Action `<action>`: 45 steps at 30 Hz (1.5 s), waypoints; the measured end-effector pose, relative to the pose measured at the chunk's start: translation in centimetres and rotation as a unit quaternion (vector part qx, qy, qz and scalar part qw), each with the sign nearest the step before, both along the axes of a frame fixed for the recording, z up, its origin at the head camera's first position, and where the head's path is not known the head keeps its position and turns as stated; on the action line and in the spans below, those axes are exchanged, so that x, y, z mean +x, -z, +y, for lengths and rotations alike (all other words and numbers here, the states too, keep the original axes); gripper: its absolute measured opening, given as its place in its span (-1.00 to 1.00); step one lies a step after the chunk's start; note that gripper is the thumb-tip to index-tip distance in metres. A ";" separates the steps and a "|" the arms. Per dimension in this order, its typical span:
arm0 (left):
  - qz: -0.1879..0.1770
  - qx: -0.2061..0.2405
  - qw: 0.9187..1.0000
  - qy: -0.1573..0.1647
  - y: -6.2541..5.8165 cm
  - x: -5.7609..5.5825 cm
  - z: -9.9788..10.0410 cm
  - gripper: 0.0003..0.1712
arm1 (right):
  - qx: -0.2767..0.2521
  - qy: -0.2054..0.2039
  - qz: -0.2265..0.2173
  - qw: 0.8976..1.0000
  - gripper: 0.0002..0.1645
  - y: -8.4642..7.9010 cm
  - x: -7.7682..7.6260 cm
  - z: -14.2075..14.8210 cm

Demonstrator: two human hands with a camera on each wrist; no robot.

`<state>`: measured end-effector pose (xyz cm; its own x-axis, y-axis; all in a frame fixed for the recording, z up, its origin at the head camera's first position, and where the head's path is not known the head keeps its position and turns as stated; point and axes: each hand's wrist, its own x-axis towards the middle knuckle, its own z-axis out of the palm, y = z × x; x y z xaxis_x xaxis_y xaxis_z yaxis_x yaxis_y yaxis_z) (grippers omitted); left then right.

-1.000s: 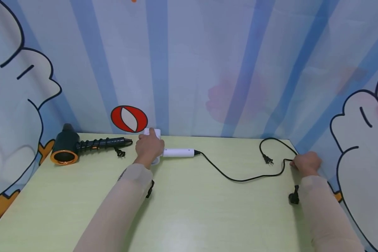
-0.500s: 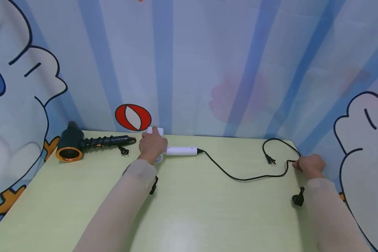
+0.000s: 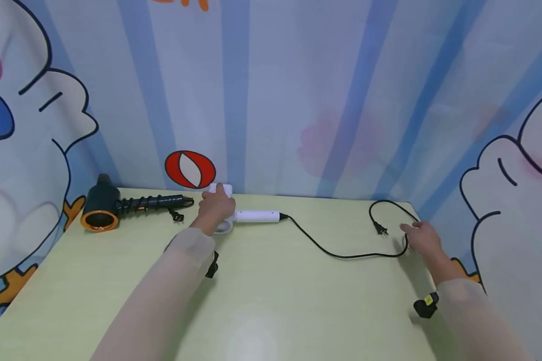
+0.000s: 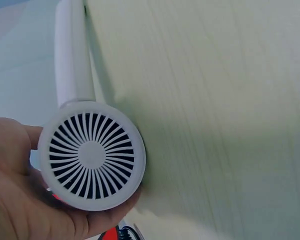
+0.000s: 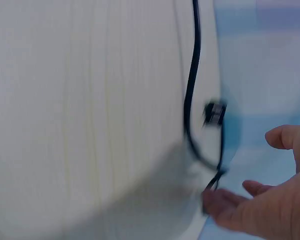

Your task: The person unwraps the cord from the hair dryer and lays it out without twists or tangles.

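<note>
L hand [image 3: 215,207] clamped on wht dryer [image 4: 92,156], its head part-hidden; R hand [image 3: 422,237], dryer's 3 o'clk, fingers apart, cord [image 3: 366,255] contact blurred.

You have room over the table [image 3: 307,311] between your sleeves [image 3: 162,296]; farther back, the white dryer [image 3: 257,216] and black cord [image 3: 348,257] cross your way, the dark dryer [image 3: 101,199] blocks back-left, the curtain [image 3: 271,100] closes the rear.

A person's left sleeve [image 3: 155,296] and right sleeve [image 3: 476,316] are long, plain, pale pinkish-beige cloth. Both hands [image 3: 215,206] [image 3: 422,238] are bare. A narrow black gadget [image 3: 212,265] edges the left sleeve; a boxy black gadget [image 3: 423,309] with a yellow patch [image 3: 429,300] edges the right.
</note>
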<state>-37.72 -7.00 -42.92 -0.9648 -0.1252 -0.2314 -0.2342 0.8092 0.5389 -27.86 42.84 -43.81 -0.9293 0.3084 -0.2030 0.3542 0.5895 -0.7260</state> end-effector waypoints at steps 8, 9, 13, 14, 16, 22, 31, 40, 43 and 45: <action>0.094 -0.072 0.990 0.075 -0.5 4.0 -1.7 -0.11 | 0.192 -0.139 0.100 0.966 -0.07 -2.5 3.6 -10.4; 0.109 -0.086 0.987 0.082 -0.4 4.8 -1.7 -0.09 | 0.219 -0.142 0.110 0.959 -0.07 -2.5 4.3 -11.7; 0.158 -0.135 0.973 0.105 0.4 9.1 -2.1 0.00 | 0.297 -0.160 0.129 0.933 -0.06 -2.4 7.0 -16.2; 0.165 -0.142 0.970 0.108 0.6 10.2 -2.2 0.03 | 0.313 -0.164 0.132 0.926 -0.04 -2.4 7.5 -17.1; 0.174 -0.157 0.966 0.111 1.1 12.5 -2.4 0.08 | 0.332 -0.171 0.142 0.917 -0.02 -2.4 8.4 -18.9; 0.193 -0.196 0.955 0.108 2.3 16.8 -3.0 0.16 | 0.328 -0.189 0.144 0.915 0.06 -2.0 10.6 -22.8; 0.171 -0.192 0.962 0.097 2.7 17.3 -4.1 0.20 | 0.310 -0.186 0.123 0.924 0.11 -1.3 12.0 -24.8; 0.167 -0.156 0.972 0.053 0.6 12.8 -7.9 0.05 | 0.272 -0.187 0.102 0.938 0.05 -1.0 12.7 -25.1; 0.156 -0.165 0.973 0.031 -0.1 10.7 -9.8 0.03 | 0.260 -0.186 0.102 0.942 0.01 -0.8 13.0 -25.1; 0.150 -0.175 0.973 0.015 -0.2 9.4 -11.2 0.02 | 0.250 -0.184 0.101 0.945 -0.02 -0.7 13.2 -25.3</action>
<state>-28.37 -18.18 -42.69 -0.9867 -0.1161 0.1135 -0.0820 0.9597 0.2687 -14.65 17.59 -43.08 -0.9966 -0.0334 0.0748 -0.0579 0.9333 -0.3545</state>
